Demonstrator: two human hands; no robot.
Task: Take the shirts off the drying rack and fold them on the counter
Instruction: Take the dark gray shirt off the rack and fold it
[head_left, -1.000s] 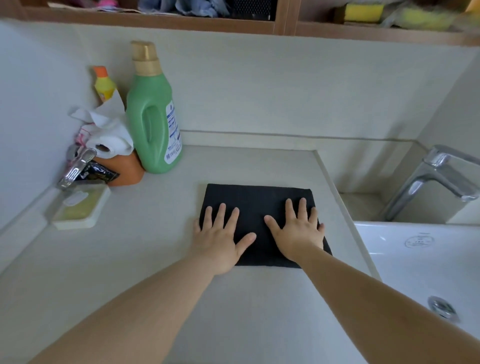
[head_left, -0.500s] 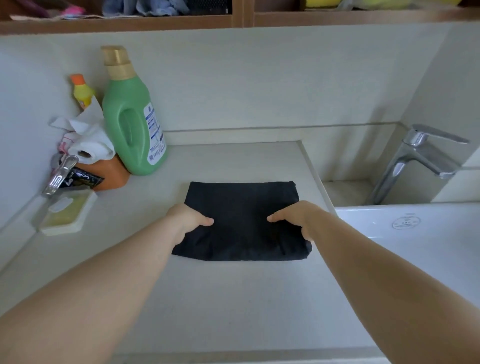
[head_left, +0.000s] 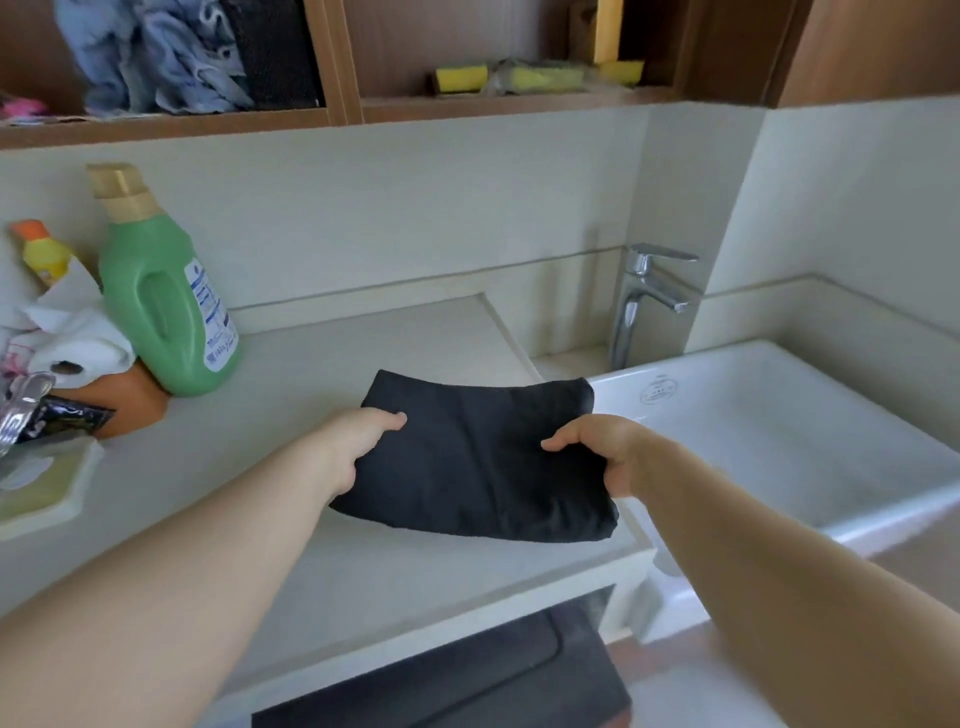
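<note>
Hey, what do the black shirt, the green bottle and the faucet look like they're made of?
Black shirt: soft matte fabric, likely knit cotton; it sags between the hands. Green bottle: plastic with a slight sheen, moulded handle, gold-coloured cap. Faucet: shiny metal, probably chrome-plated, with bright reflections.

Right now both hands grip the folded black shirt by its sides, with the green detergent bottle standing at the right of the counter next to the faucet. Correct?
Not quite. The head view shows the green detergent bottle at the counter's left, far from the faucet. The left hand and right hand do grip the folded black shirt by its sides.
</note>
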